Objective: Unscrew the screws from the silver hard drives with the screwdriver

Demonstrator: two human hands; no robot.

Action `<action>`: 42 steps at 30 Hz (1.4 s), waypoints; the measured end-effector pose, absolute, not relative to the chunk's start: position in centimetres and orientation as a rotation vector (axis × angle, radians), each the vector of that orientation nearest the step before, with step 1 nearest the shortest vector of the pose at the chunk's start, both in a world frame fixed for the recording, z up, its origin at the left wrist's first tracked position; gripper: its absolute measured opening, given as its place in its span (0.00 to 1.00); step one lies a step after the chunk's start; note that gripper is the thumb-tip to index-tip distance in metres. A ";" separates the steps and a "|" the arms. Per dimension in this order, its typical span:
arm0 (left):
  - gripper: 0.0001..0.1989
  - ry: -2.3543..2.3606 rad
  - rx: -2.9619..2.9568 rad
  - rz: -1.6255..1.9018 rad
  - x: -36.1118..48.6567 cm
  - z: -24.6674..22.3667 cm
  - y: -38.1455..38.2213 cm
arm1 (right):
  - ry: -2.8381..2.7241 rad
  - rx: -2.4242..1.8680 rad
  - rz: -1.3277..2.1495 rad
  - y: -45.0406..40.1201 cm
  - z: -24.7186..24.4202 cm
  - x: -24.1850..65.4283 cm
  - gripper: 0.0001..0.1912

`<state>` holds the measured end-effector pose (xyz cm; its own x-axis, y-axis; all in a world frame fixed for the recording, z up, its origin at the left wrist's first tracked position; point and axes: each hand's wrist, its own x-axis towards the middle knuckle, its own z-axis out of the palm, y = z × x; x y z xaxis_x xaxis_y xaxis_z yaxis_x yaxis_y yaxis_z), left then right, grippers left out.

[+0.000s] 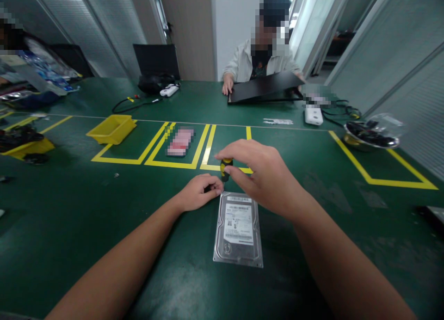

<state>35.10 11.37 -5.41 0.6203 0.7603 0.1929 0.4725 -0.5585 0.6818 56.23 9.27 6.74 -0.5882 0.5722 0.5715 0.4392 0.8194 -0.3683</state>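
Note:
A silver hard drive (239,255) with a white label lies flat on the green table in front of me. My right hand (262,172) grips a small screwdriver (226,171) by its yellow and black handle. The screwdriver stands nearly upright, its tip down at the drive's far left corner. Beside that corner is my left hand (201,192), its fingers curled and thumb and fingertips drawn together close to the screwdriver's tip. What lies between those fingertips is too small to make out.
Yellow tape outlines (173,165) mark the table. A yellow bin (113,129) stands at the back left, a metal bowl (367,144) with black parts at the right. Across the table, a person handles a black panel (267,88). A dark object (435,218) lies at the right edge.

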 end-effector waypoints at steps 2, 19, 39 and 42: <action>0.05 0.965 2.257 0.649 35.1 -5.5 11.4 | -2.297 -0.699 0.242 9.3 6.6 56.3 0.12; 0.06 0.985 2.256 0.620 35.0 -5.8 11.5 | -2.310 -0.716 0.219 9.2 6.7 56.3 0.12; 0.07 0.975 2.240 0.623 35.1 -5.5 11.4 | -2.347 -0.819 0.240 9.0 6.9 56.1 0.15; 0.06 0.979 2.247 0.638 35.1 -5.5 11.3 | -2.334 -0.860 0.222 9.1 6.8 56.0 0.11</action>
<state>35.12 11.34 -5.52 0.6122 0.7685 0.1858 0.4804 -0.5482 0.6846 56.05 9.13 6.84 -0.5858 0.6328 0.5065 0.5259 0.7722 -0.3565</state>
